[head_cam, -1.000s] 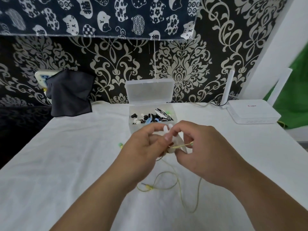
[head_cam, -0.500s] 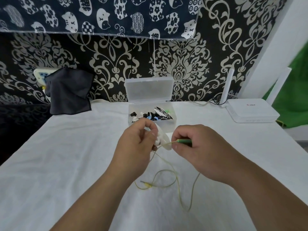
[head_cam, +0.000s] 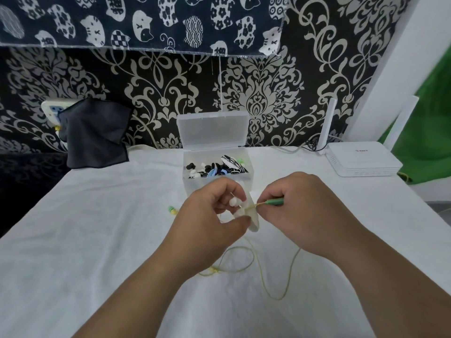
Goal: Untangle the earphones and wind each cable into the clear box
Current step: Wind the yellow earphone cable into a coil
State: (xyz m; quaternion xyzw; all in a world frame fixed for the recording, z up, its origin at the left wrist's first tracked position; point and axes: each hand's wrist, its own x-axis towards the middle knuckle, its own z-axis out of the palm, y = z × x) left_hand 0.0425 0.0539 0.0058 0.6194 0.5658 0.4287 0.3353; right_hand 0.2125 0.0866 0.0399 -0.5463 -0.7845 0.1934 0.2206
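White-sheeted table (head_cam: 97, 240) before me. Open clear box (head_cam: 195, 187) at 12 o'clock, near far edge. White router (head_cam: 363, 159) at 2 o'clock. Green-yellow earbud (head_cam: 172, 210) just left of centre. Yellow-green cable (head_cam: 278, 298) loops loose from centre toward 5 o'clock.

On the table (head_cam: 97, 240) the box (head_cam: 192, 185) is placed at the back, with its lid (head_cam: 212, 130) stood up behind it. A router (head_cam: 363, 159) is set to its right and a cloth (head_cam: 95, 135) is hung to its left. Before the box the left hand (head_cam: 210, 220) and right hand (head_cam: 300, 215) are held side by side, with a winder (head_cam: 253, 220) between them. The cable (head_cam: 278, 298) is laid before them, and an earbud (head_cam: 172, 210) just left.
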